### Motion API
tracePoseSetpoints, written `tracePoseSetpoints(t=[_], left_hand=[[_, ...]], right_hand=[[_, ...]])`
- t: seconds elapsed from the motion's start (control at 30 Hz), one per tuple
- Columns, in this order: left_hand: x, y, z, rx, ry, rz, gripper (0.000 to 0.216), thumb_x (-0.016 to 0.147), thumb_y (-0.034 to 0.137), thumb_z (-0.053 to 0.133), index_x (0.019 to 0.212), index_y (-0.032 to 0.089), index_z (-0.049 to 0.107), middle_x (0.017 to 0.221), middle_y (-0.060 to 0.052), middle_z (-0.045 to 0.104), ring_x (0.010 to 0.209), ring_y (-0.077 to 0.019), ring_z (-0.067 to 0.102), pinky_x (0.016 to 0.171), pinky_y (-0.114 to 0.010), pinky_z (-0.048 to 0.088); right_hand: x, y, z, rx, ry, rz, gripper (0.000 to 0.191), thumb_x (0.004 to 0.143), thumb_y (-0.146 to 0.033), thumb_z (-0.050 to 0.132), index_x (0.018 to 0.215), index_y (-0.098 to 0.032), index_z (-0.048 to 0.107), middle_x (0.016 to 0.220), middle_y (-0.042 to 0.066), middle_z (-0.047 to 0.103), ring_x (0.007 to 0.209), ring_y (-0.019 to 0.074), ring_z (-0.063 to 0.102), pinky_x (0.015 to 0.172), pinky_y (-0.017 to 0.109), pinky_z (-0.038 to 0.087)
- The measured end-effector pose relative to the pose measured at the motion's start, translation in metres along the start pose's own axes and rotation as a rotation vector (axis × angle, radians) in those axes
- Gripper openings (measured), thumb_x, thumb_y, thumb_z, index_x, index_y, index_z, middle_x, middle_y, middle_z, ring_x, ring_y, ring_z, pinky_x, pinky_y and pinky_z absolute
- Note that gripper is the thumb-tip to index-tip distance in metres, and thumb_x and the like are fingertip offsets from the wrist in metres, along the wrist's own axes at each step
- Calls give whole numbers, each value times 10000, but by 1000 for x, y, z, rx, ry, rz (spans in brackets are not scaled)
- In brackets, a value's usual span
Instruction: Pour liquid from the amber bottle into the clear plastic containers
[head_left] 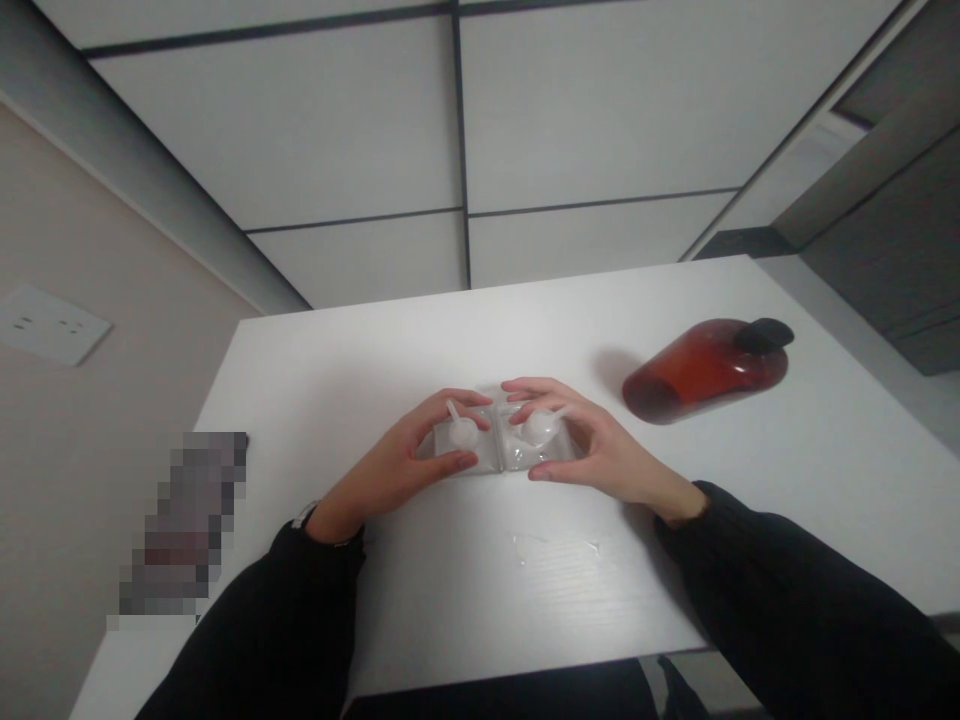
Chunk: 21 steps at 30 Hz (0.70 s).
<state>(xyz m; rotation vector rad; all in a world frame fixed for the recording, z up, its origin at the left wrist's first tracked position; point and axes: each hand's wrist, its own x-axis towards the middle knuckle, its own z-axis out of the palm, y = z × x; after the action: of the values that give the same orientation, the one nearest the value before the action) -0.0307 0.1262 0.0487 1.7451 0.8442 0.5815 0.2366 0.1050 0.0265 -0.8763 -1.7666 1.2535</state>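
Both hands hold a clear plastic packet [498,447] of two joined pouches just above the white table [360,360]. My left hand [409,460] pinches the left pouch, which holds a small white funnel-like piece [459,432]. My right hand [589,445] pinches the right pouch, which holds another small white piece [538,427]. On each hand the fingers curl over the top edge and the thumb presses from below. Black sleeves cover both forearms.
An amber bottle [705,368] with a black cap lies on its side at the right of the table. A scrap of clear plastic film [559,548] lies near the table's front edge. A wall socket [49,324] is on the left wall.
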Motion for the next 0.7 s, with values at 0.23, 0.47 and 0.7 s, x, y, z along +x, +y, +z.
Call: tracePoseSetpoints(t=[0.23, 0.47, 0.7], left_hand=[[0, -3, -1, 19, 6, 18, 274, 952, 453, 695, 1155, 269, 685, 1435, -82, 609, 1336, -313, 574, 1152, -487, 441], [0, -3, -1, 17, 4, 35, 280, 956, 453, 694, 1165, 267, 686, 1435, -82, 608, 1314, -302, 584, 1159, -485, 433], [0, -3, -1, 12, 0, 36, 273, 959, 452, 690, 1160, 267, 685, 1432, -81, 610, 1325, -301, 580, 1157, -486, 431]], right_hand=[[-1, -2, -2, 65, -22, 32, 530, 850, -363, 839, 1311, -336, 580, 1516, 69, 542, 1455, 275, 478, 1208, 539, 375], [-1, -1, -3, 175, 18, 61, 376, 849, -379, 838, 1179, -327, 666, 1464, 57, 595, 1416, 291, 518, 1199, 562, 377], [0, -1, -4, 162, -9, 64, 331, 871, -405, 816, 1177, -336, 710, 1521, 50, 569, 1464, 297, 479, 1216, 567, 353]])
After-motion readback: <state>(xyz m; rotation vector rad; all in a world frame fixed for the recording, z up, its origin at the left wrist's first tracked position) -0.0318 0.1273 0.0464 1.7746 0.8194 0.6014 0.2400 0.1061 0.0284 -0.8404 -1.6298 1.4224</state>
